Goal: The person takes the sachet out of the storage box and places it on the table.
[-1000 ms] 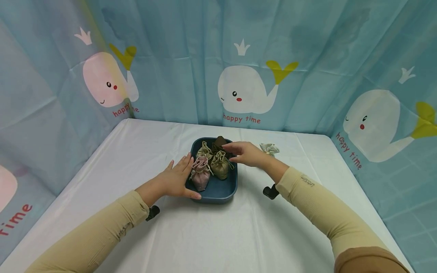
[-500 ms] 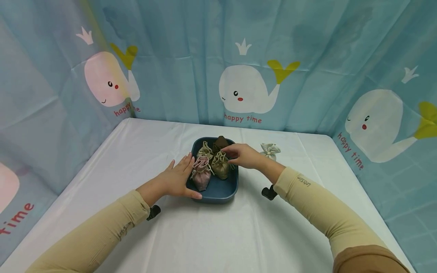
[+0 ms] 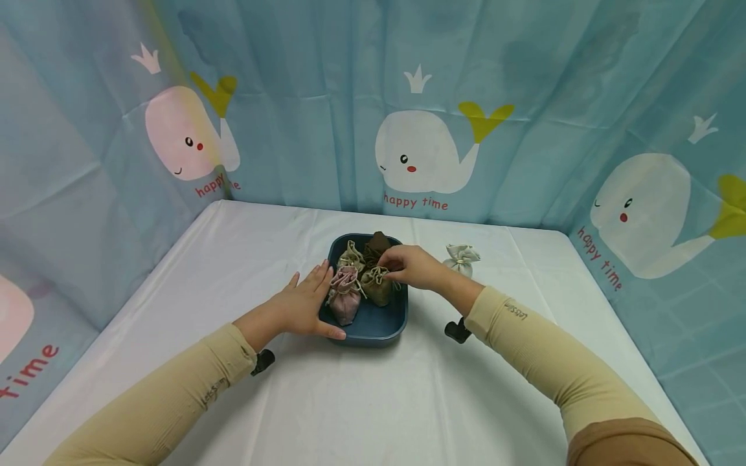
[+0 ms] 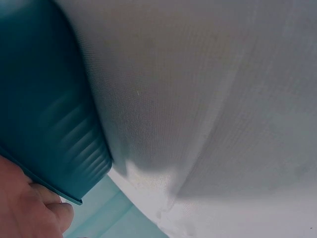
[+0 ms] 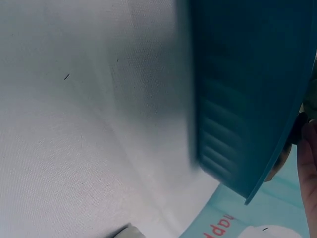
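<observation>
In the head view a dark blue basin stands on the white table with several small drawstring pouches inside. A pink pouch is at front left, a light olive pouch behind it, a dark brown pouch at the back. My right hand reaches over the right rim and pinches the gathered top of an olive-brown pouch. The left hand lies along the basin's left rim, fingers straight, thumb over the front-left edge; its curled-looking fingertips show beside the rim in the left wrist view.
A pale grey-white drawstring pouch stands on the table right of the basin, behind the right forearm. A blue curtain with whale prints closes off the back and sides. White cloth covers the table.
My right hand has moved slightly down and left, its fingers closing from spread to a pinch at the olive-brown pouch's top. The left hand and the basin have stayed in place.
</observation>
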Available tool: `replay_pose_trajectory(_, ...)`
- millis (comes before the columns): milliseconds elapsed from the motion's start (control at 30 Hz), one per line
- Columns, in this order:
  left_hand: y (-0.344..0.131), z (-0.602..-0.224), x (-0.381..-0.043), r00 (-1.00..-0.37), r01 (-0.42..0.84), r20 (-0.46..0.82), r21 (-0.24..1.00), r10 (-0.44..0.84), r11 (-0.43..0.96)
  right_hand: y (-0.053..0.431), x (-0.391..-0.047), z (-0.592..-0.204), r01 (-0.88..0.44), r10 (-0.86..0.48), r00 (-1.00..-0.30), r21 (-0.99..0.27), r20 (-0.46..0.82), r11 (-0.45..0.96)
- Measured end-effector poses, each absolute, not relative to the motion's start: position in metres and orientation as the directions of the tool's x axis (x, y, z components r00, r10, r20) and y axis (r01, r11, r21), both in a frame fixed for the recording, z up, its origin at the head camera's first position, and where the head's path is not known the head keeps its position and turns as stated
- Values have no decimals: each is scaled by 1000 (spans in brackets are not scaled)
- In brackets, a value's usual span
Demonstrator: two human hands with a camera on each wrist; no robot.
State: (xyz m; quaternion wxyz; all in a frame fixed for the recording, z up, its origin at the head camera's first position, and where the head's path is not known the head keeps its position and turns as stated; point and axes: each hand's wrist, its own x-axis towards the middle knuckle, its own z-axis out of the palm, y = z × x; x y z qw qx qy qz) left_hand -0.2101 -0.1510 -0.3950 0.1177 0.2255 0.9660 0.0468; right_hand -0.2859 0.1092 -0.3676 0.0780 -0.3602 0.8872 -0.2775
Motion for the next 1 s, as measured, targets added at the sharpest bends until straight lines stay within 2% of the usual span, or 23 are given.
replay_pose_trajectory(200, -150, -393, -209, -870, 429, -197, 152, 453, 890, 107, -284, -369, -595, -693, -718, -570, 62, 566)
replay_pose_trajectory(433, -150, -395, -210, -872, 428, -201, 130, 446, 894, 107, -284, -369, -677, -728, -673, -502, 128, 538)
replay_pose_trajectory(633, -151, -397, -211, -872, 429, -199, 129, 447, 894, 109, -286, -367, -665, -684, -711, -469, 160, 581)
replay_pose_trajectory(1000, -151, -397, -212, -870, 427, -207, 137, 447, 894, 114, -285, -364, -610, -631, -758, -523, 166, 596)
